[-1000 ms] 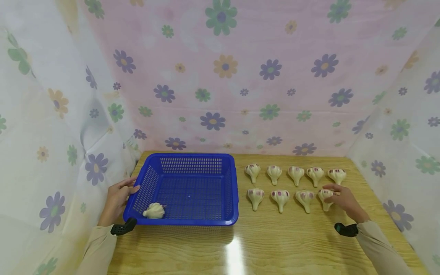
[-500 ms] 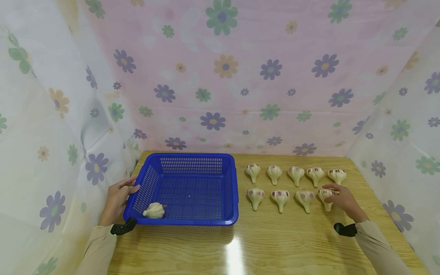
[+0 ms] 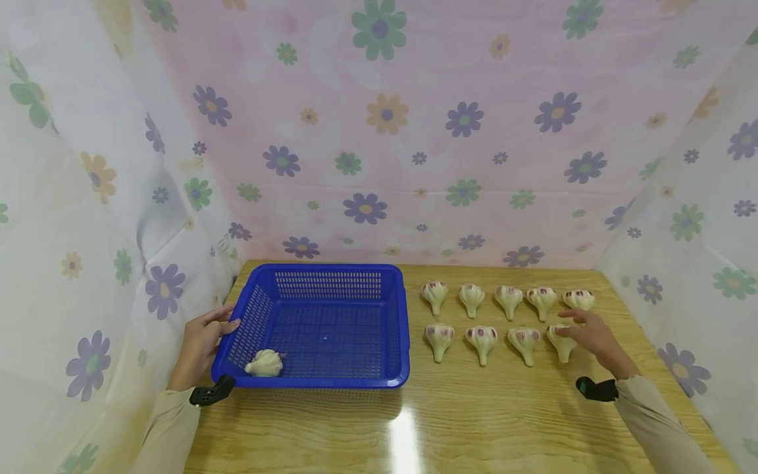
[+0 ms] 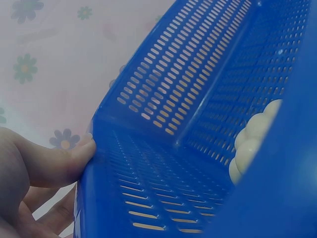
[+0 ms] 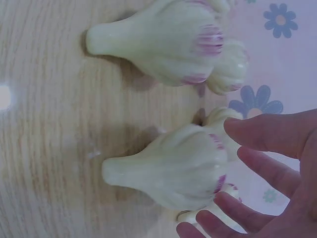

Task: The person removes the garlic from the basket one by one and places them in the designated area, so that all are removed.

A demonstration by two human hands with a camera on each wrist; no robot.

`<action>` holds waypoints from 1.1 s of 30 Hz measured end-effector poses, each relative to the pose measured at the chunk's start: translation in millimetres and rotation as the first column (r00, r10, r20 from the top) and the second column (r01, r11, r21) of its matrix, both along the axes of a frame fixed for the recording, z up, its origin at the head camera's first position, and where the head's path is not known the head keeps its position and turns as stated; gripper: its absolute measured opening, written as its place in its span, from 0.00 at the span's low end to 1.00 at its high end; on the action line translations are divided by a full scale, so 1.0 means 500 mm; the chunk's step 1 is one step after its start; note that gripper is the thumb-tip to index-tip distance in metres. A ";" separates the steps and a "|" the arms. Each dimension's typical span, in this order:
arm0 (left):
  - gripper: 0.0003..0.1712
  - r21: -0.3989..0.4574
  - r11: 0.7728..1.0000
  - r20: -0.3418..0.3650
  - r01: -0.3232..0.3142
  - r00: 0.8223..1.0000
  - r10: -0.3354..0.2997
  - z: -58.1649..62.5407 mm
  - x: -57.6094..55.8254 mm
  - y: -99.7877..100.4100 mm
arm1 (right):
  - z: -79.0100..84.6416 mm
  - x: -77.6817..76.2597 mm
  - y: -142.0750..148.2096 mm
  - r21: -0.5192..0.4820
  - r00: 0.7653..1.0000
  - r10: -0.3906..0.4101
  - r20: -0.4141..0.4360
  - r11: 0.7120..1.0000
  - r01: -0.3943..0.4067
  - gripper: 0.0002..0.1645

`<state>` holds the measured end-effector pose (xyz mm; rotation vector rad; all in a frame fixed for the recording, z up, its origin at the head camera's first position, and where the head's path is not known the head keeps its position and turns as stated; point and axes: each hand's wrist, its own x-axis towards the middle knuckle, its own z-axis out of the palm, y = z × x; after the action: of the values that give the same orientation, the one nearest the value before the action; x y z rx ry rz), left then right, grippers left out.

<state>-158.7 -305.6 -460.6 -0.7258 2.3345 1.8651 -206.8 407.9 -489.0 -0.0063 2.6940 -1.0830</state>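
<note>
My left hand [image 3: 200, 341] grips the left rim of a blue plastic basket [image 3: 355, 382], thumb [image 4: 64, 161] on the rim and the other fingers outside the wall. A single garlic bulb [image 3: 264, 363] lies in the basket's near left corner. On the table, two rows of garlic bulbs stand to the right, stalks pointing toward me. Over the rightmost garlic bulb [image 3: 563, 350] of the near row is my right hand [image 3: 595, 339]. Its fingers are spread, and in the right wrist view they lie around the purple-marked end of that garlic bulb [image 5: 171, 168] without closing on it.
Several garlic bulbs [image 3: 508, 299] form the far row, close behind the near one [image 3: 439, 339]. Flowered cloth [image 3: 379, 164] hangs at the back and both sides of the wooden table [image 3: 474, 421]. A black camera sits on each wrist.
My right hand has risen a little, and its fingers have drawn apart from the rightmost near garlic bulb, which stays on the table. The left hand and basket have not moved.
</note>
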 end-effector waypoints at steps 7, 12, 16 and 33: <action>0.33 0.001 1.000 -0.014 0.004 1.000 -0.004 0.000 0.001 0.000 | 0.032 -0.001 -0.022 0.033 1.000 0.004 -0.027 0.999 -0.003 0.41; 0.33 -0.015 1.000 -0.009 0.004 1.000 -0.004 0.000 0.001 0.000 | 0.062 0.001 -0.054 0.050 0.997 0.045 -0.068 0.998 -0.042 0.38; 0.33 -0.016 1.000 -0.012 0.006 1.000 -0.006 -0.001 0.001 -0.001 | 0.082 -0.003 -0.086 0.003 0.994 0.078 -0.080 0.997 -0.078 0.36; 0.34 0.018 1.000 -0.010 0.015 1.000 -0.015 0.000 0.002 -0.004 | 0.154 -0.003 -0.258 -0.206 0.970 0.219 -0.104 0.950 -0.236 0.30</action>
<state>-157.9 -307.5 -460.7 -0.6963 2.3191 1.8856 -208.1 279.1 -411.9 -0.3969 2.5466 -1.3185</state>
